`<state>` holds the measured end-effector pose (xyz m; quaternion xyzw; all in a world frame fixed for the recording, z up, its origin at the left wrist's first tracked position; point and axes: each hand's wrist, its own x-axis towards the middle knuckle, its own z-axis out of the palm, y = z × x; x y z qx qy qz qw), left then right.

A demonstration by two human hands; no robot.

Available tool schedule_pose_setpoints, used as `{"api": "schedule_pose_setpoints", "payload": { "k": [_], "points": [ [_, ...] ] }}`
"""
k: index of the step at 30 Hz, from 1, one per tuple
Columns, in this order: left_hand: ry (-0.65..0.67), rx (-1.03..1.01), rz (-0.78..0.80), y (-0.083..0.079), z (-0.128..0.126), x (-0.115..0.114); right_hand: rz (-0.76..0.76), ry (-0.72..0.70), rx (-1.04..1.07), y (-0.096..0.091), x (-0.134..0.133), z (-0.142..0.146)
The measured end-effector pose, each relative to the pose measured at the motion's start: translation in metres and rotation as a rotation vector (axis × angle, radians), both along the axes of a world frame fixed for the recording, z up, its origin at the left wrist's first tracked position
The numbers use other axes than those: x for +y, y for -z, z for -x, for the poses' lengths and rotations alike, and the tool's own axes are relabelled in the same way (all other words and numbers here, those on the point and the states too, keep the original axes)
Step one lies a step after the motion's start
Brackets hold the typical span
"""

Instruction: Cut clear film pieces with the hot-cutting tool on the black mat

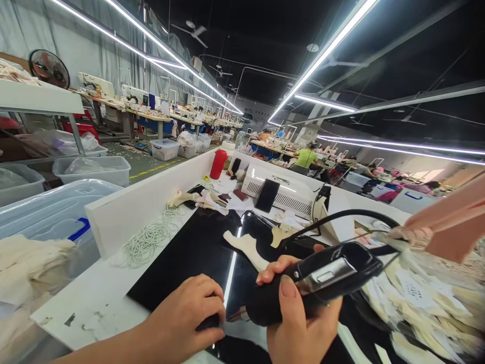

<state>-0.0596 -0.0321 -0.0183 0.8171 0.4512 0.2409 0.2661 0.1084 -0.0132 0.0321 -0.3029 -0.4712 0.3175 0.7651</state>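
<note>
My right hand [299,313] is wrapped round a black handheld corded device [322,278] with a silver panel on its side; its exact kind is unclear. The thumb lies along the body and fingertips show on the far side. My left hand [193,308] is curled low over the glossy black board [170,268], round a dark rounded thing [210,321] mostly hidden by the fingers. Beyond the hands, a cream cut fabric piece [246,247] lies on the board. A smaller cream piece [279,235] is close to the black cord [333,217].
A tangle of pale green cord [155,237] lies at left. Behind stand a red bottle [219,164], a phone [268,195] and a white vented machine [291,189]. Cream fabric pieces [424,303] are heaped at right, below hanging pink fabric [450,222]. A white partition [151,202] edges the table.
</note>
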Motion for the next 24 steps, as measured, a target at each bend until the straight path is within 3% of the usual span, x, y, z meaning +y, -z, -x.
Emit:
{"api": "schedule_pose_setpoints", "payload": {
  "k": [24],
  "points": [
    [-0.011,-0.068,-0.057,0.0070,0.0000,-0.0015,-0.020,0.012,-0.033,0.0060,-0.0022,0.0022]
  ]
}}
